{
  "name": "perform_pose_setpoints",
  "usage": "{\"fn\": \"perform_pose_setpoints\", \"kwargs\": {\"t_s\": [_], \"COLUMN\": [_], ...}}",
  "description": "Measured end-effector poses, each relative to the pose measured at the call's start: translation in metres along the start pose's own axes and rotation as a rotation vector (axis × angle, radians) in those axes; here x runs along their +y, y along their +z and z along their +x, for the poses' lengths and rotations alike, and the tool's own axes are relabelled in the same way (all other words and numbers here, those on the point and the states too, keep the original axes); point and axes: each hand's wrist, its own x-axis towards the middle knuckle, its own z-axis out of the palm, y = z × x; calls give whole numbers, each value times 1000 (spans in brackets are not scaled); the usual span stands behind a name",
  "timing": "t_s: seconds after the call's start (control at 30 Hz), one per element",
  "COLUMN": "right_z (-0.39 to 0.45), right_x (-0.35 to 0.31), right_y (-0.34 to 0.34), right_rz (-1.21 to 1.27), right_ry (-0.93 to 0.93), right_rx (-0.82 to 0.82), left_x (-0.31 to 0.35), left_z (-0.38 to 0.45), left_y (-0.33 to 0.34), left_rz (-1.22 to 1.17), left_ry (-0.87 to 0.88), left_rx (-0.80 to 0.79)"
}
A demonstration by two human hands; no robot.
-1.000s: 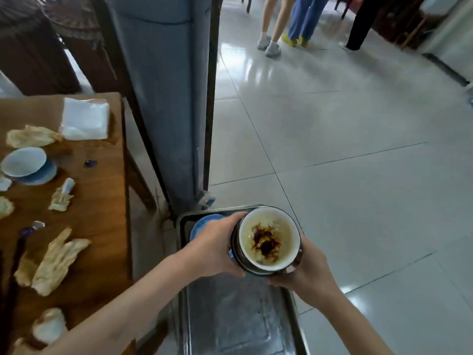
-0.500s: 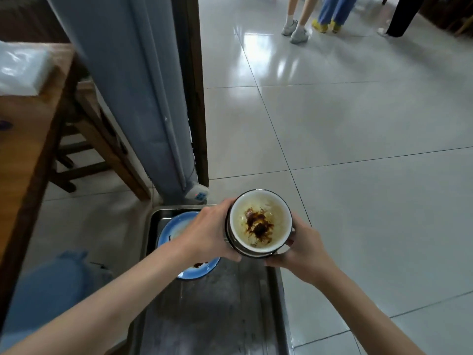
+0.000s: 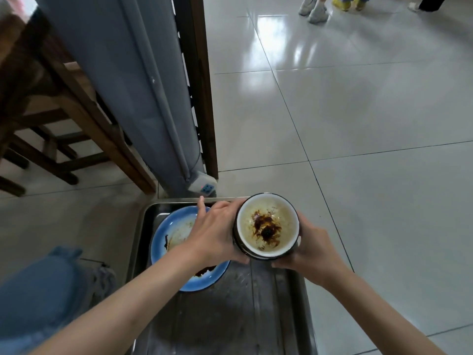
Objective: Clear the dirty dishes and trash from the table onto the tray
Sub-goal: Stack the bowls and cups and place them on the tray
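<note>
A dirty bowl (image 3: 267,226), white inside with a dark outer wall and brown sauce stains, hangs over the far right part of the metal tray (image 3: 230,316). My left hand (image 3: 217,234) grips its left side and my right hand (image 3: 309,249) grips its right side. Under my left hand a dirty blue plate (image 3: 166,239) lies in the tray's far left corner, partly hidden by my wrist.
A grey curtain (image 3: 143,85) and a dark wooden post (image 3: 202,98) stand just beyond the tray. Wooden table and bench legs (image 3: 76,124) are at the left. My knee in jeans (image 3: 38,298) is at the lower left. Other people's feet (image 3: 314,8) stand far off on the tiled floor.
My view has swung right and down, so the tabletop with its dishes and trash has left the frame. The bowl, held in both hands, has stayed over the tray's far right part.
</note>
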Motion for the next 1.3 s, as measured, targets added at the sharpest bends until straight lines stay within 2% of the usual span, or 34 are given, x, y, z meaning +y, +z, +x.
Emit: {"fn": "perform_pose_setpoints", "kwargs": {"t_s": [0.37, 0.67, 0.9, 1.3], "right_z": [8, 15, 14, 16], "right_x": [17, 27, 34, 35], "right_y": [24, 28, 34, 34], "right_rz": [-213, -261, -310, -315], "right_ry": [-12, -37, -7, 7], "right_rx": [-1, 18, -6, -49], "left_x": [-20, -23, -23, -24], "left_z": [9, 18, 20, 23], "left_y": [22, 30, 37, 38], "left_rz": [115, 150, 199, 161], "left_ry": [-22, -42, -65, -86], "left_rx": [-31, -27, -85, -100]}}
